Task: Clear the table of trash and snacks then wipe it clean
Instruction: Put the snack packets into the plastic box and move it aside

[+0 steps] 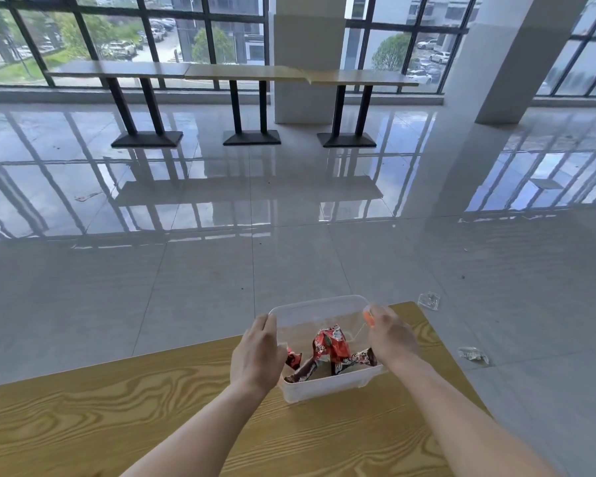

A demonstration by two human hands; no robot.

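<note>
A clear plastic box (319,306) stands near the far right corner of the wooden table (117,418). Red and dark snack wrappers (329,346) lie crumpled inside it. My left hand (255,352) grips the box's left wall, thumb over the rim. My right hand (391,333) holds the right wall, beside a small orange clip (369,316) on the rim.
Two clear plastic wrappers (429,300) (473,354) lie on the glossy tiled floor past the table's right edge. Three long tables (241,73) on black bases stand by the windows far ahead. A white pillar (499,63) rises at the right.
</note>
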